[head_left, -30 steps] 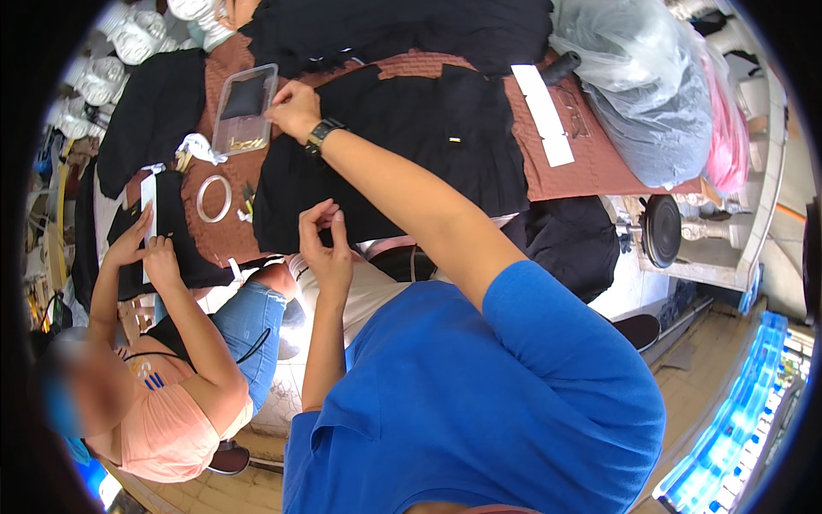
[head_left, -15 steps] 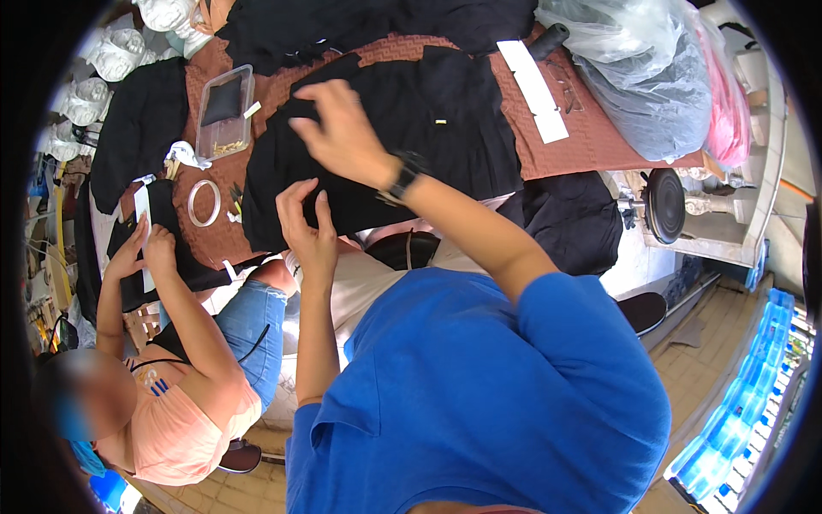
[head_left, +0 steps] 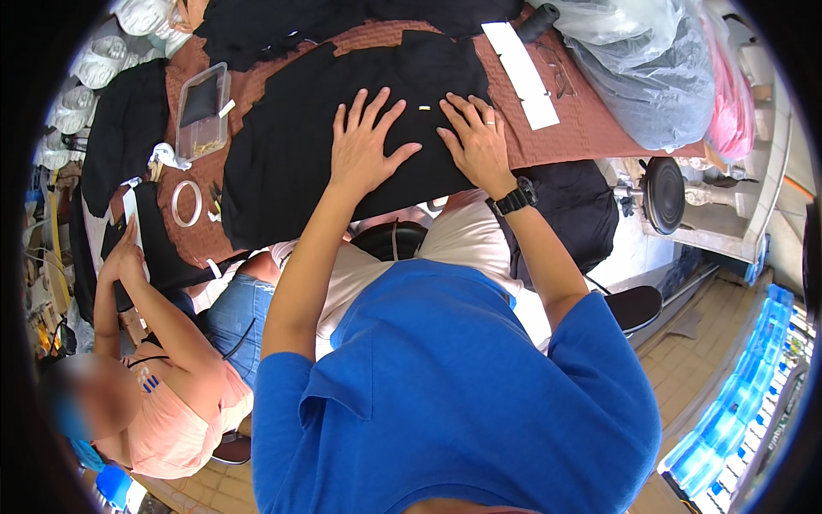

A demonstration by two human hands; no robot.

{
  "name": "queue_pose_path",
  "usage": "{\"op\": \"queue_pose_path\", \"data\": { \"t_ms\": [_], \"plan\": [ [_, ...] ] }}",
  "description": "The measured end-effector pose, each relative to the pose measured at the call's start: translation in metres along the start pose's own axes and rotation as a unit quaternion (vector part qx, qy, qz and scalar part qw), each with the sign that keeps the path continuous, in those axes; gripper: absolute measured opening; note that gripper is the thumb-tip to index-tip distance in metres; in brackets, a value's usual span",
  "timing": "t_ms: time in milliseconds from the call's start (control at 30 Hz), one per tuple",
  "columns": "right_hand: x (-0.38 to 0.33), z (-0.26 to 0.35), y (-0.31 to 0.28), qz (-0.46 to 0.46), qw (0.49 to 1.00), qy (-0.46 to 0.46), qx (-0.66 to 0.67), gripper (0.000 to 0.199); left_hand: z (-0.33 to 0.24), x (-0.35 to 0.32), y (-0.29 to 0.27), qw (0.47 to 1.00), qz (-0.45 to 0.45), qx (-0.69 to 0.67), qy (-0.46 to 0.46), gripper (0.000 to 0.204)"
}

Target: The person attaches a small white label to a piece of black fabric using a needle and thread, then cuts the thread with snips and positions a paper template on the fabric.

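A black garment (head_left: 291, 128) lies spread over the near part of the table, with a small pale label (head_left: 425, 108) at its middle. Flat on the cloth, left of that label, rests my left hand (head_left: 366, 150) with fingers spread. My right hand (head_left: 479, 141) presses on the garment at the label's right, fingers stretched out; a ring and a black wristwatch (head_left: 514, 198) show on that side. Neither hand holds anything. The garment's near edge hangs toward my lap.
A clear plastic box (head_left: 203, 111), a white ring-shaped roll (head_left: 187, 204) and a co-worker's hands (head_left: 128, 257) are on the left. Right of the garment lie a white card strip (head_left: 522, 77), a black thread spool (head_left: 538, 23), eyeglasses (head_left: 558, 73) and bulging plastic bags (head_left: 642, 86).
Both hands, raised above the garment before, now lie flat on it. My right hand moved right and my left moved forward and right. The co-worker's hands have come together.
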State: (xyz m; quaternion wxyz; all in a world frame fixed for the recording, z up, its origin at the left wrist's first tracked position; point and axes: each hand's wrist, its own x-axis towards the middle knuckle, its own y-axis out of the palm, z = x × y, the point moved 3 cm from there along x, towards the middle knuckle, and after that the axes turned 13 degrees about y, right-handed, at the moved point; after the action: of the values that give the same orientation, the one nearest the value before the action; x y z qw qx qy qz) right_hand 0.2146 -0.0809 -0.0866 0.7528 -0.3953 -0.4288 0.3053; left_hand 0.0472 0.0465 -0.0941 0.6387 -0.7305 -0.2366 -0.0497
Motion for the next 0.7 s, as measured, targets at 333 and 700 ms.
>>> {"op": "queue_pose_path", "data": {
  "t_ms": [333, 700],
  "plan": [
    [-0.029, -0.033, -0.037, -0.031, 0.975, 0.196, 0.101, 0.021, 0.006, -0.046, -0.06, 0.953, -0.226, -0.131, -0.155, 0.024],
    [-0.009, 0.007, -0.077, 0.014, 0.885, 0.143, 0.442, 0.011, -0.082, -0.041, -0.025, 0.729, -0.136, -0.597, -0.306, 0.028]
  ]
}}
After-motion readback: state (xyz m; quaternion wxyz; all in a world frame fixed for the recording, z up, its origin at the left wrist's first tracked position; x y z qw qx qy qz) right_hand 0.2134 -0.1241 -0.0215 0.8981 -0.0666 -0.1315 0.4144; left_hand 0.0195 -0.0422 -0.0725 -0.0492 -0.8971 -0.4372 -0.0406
